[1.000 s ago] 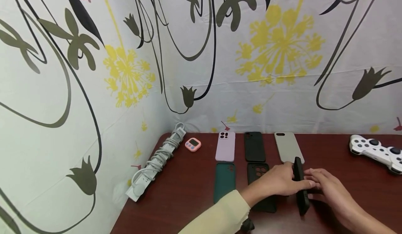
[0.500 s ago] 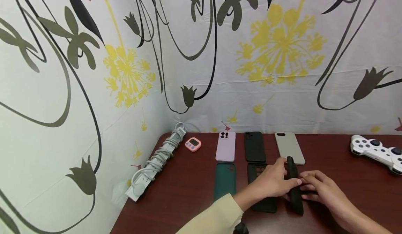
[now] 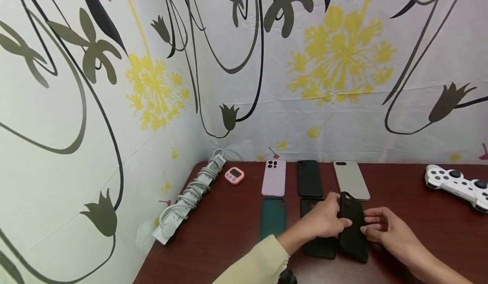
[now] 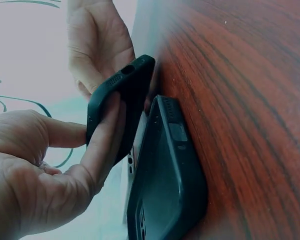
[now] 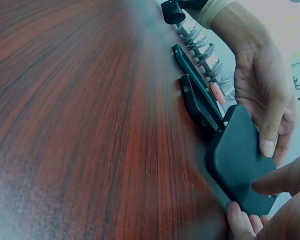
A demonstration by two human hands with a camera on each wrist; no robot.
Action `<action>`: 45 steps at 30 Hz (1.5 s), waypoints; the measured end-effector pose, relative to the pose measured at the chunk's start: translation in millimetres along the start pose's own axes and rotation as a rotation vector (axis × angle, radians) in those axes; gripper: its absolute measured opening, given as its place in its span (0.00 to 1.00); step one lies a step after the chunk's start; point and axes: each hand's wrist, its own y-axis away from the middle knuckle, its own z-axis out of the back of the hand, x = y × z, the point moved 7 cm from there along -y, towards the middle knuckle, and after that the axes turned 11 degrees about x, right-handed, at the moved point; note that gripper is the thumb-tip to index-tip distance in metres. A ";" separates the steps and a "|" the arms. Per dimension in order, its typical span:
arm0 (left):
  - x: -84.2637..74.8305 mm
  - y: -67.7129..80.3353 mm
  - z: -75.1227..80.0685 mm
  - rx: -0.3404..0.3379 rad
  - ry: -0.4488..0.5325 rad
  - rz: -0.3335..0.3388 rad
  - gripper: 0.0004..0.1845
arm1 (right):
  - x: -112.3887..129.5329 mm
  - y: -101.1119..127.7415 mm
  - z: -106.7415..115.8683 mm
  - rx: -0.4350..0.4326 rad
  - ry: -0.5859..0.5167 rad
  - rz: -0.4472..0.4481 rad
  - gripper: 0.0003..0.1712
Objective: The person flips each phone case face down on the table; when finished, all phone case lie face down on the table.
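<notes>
My left hand [image 3: 337, 216] and right hand [image 3: 367, 224] hold a black phone case [image 3: 352, 229] between them just above the dark wooden table [image 3: 228, 233]. The left thumb [image 4: 97, 155] lies across its back, and my right fingers [image 5: 277, 182] pinch its near edge. The case is tilted, its lower edge close to the wood. Beside it on the left lies a second black case [image 3: 318, 244], flat on the table and partly under my left hand. Both cases also show in the left wrist view: the held case [image 4: 122, 102] and the lying one [image 4: 167, 175].
A teal case [image 3: 273, 218] lies left of the black ones. Behind them a lilac case [image 3: 273, 177], a black case [image 3: 309, 178] and a grey case [image 3: 351, 180] lie in a row. A power strip [image 3: 190, 195] and pink timer [image 3: 234, 175] sit far left, a white game controller [image 3: 455, 184] far right.
The held black case stood on its edge before; now it has tipped over to the left and moved nearer the lying black case. Both hands shifted left with it.
</notes>
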 end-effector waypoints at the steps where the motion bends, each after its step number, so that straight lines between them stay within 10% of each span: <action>1: 0.4 -0.6 -0.6 0.010 0.032 -0.005 0.35 | -0.6 0.4 1.4 -0.010 0.008 -0.009 0.41; 11: 4.3 -7.9 -6.0 0.072 0.177 -0.010 0.34 | -4.2 1.7 8.7 0.050 -0.101 -0.051 0.52; 21: 1.7 -15.8 -1.6 0.015 0.017 0.018 0.30 | -1.3 -0.1 23.2 -0.060 0.119 0.010 0.48; 34: -13.9 -22.5 -5.0 -0.126 -0.509 0.114 0.32 | 3.4 -0.2 35.7 -0.117 0.315 0.076 0.43; 45: -14.2 -27.8 -13.6 -0.077 -0.585 0.109 0.21 | -4.1 -7.4 32.7 -0.045 0.369 0.028 0.44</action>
